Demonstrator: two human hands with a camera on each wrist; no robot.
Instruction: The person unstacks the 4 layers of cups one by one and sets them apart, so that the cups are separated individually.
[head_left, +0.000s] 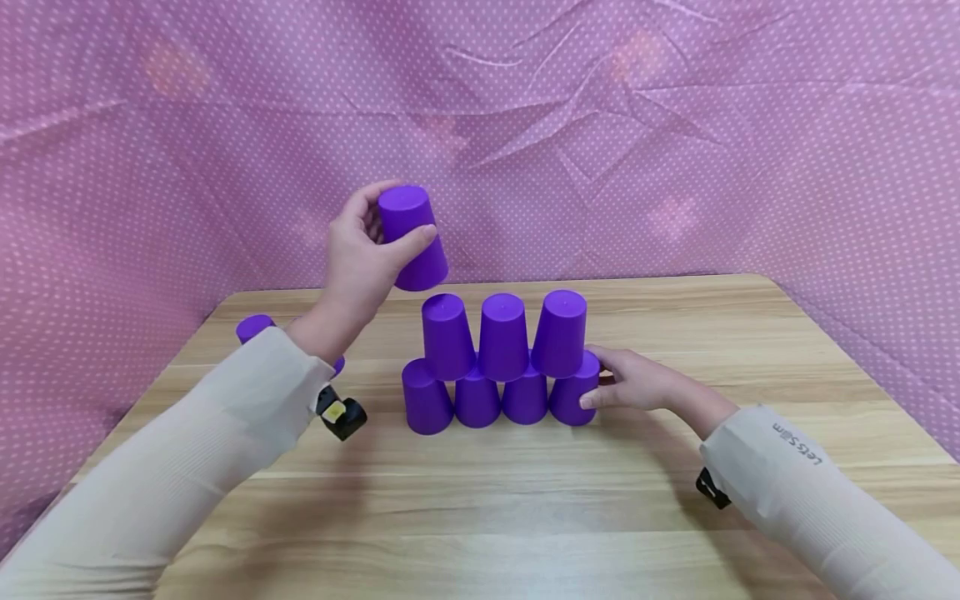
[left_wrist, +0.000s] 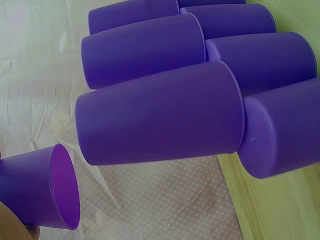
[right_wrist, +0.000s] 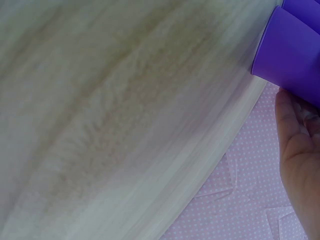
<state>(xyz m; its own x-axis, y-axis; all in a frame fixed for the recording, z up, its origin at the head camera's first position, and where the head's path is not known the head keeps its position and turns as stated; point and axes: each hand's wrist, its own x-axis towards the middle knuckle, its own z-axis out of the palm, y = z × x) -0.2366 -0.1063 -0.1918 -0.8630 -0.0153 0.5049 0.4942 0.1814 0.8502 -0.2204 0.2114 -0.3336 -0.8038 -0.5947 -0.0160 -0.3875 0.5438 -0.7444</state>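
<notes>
My left hand (head_left: 363, 254) grips an upside-down purple cup (head_left: 414, 242) between thumb and fingers, slightly tilted, up in the air above the left end of the stacked cups. In the left wrist view that held cup (left_wrist: 30, 187) shows its open mouth toward the stack. Three upside-down cups form the upper row, its middle one (head_left: 503, 337) among them, standing on a lower row of several more. At the right end of that lower row, my right hand (head_left: 637, 379) holds the last cup (head_left: 573, 392), thumb in front and fingers behind.
More purple cups (head_left: 255, 325) stand on the left of the wooden table (head_left: 480, 508), partly hidden by my left forearm. A pink dotted cloth (head_left: 525, 150) hangs behind and around the table. Black wrist cameras (head_left: 343, 417) sit under both sleeves.
</notes>
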